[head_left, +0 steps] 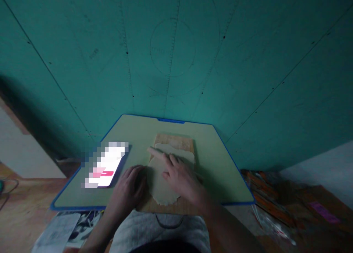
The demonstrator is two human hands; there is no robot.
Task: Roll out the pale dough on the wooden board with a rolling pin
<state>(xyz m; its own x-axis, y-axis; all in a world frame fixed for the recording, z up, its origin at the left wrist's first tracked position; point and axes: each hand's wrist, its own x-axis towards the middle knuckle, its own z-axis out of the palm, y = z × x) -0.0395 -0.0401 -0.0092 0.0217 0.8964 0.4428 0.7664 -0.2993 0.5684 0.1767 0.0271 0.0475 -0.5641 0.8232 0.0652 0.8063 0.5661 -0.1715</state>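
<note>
A flattened sheet of dough [161,183] with an uneven edge lies on a wooden board [173,139]. Across the dough slants a thin wooden rolling pin [155,152], its far left end showing. My right hand [179,174] lies over the pin, fingers bent across it, and hides its middle. At the left side of the board my left hand [131,185] rests with its fingers curled together, close to the dough's left edge. Whatever lies under those curled fingers is hidden.
The board sits on a pale table [217,154] with a blue rim. A lit phone [110,165], partly pixelated, lies at the table's left. Behind rises a green wall [171,54]. Cardboard [317,198] and other clutter stand on the floor at right.
</note>
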